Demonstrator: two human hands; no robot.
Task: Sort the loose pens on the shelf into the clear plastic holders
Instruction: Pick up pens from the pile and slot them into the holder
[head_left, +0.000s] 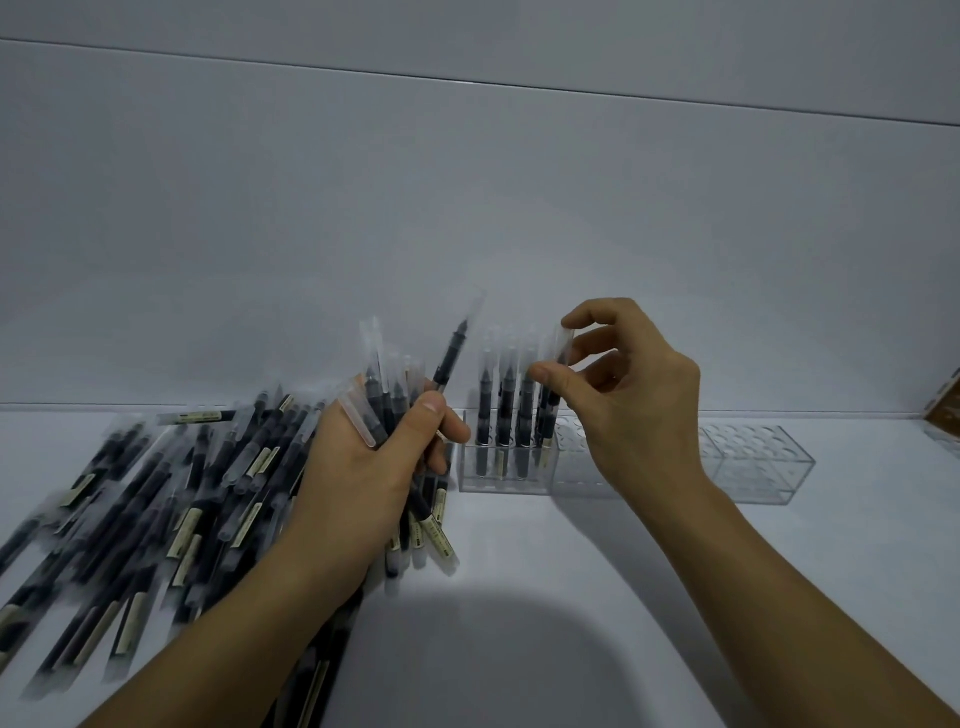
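Observation:
My left hand (363, 467) grips a bundle of black pens with clear caps (387, 384), tips pointing up and away. My right hand (623, 405) pinches the cap of one pen (557, 364) between thumb and forefinger; that pen stands in the leftmost clear plastic holder (506, 480). Several pens (496, 405) stand upright in that holder. A large heap of loose pens (156, 499) lies on the white shelf to the left, partly under my left forearm.
Two more clear holders stand in a row to the right: one (576, 467) partly behind my right hand, another (758, 462) further right. A brown box corner (945, 405) shows at the right edge. A white wall rises behind the shelf (519, 597).

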